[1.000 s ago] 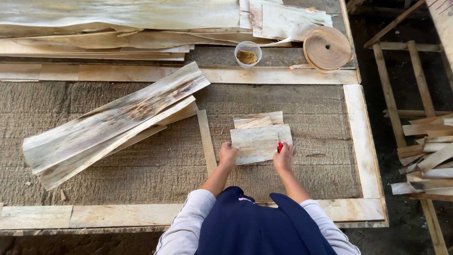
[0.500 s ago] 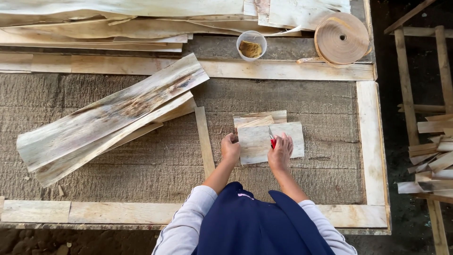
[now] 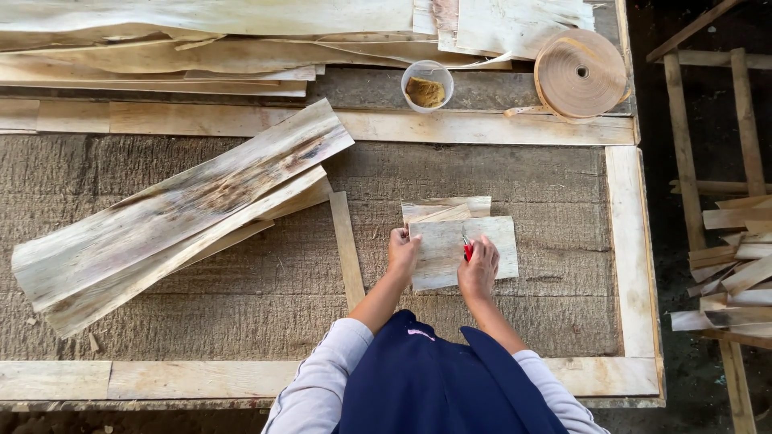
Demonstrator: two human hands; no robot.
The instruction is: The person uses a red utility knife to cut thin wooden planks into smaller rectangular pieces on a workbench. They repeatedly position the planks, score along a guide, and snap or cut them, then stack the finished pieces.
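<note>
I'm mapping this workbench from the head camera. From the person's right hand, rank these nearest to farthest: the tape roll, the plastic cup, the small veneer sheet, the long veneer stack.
From the right hand:
1. Small veneer sheet, directly under it.
2. Plastic cup, ahead, slightly left.
3. Tape roll, ahead to the right; close to the cup's distance.
4. Long veneer stack, far left.
</note>
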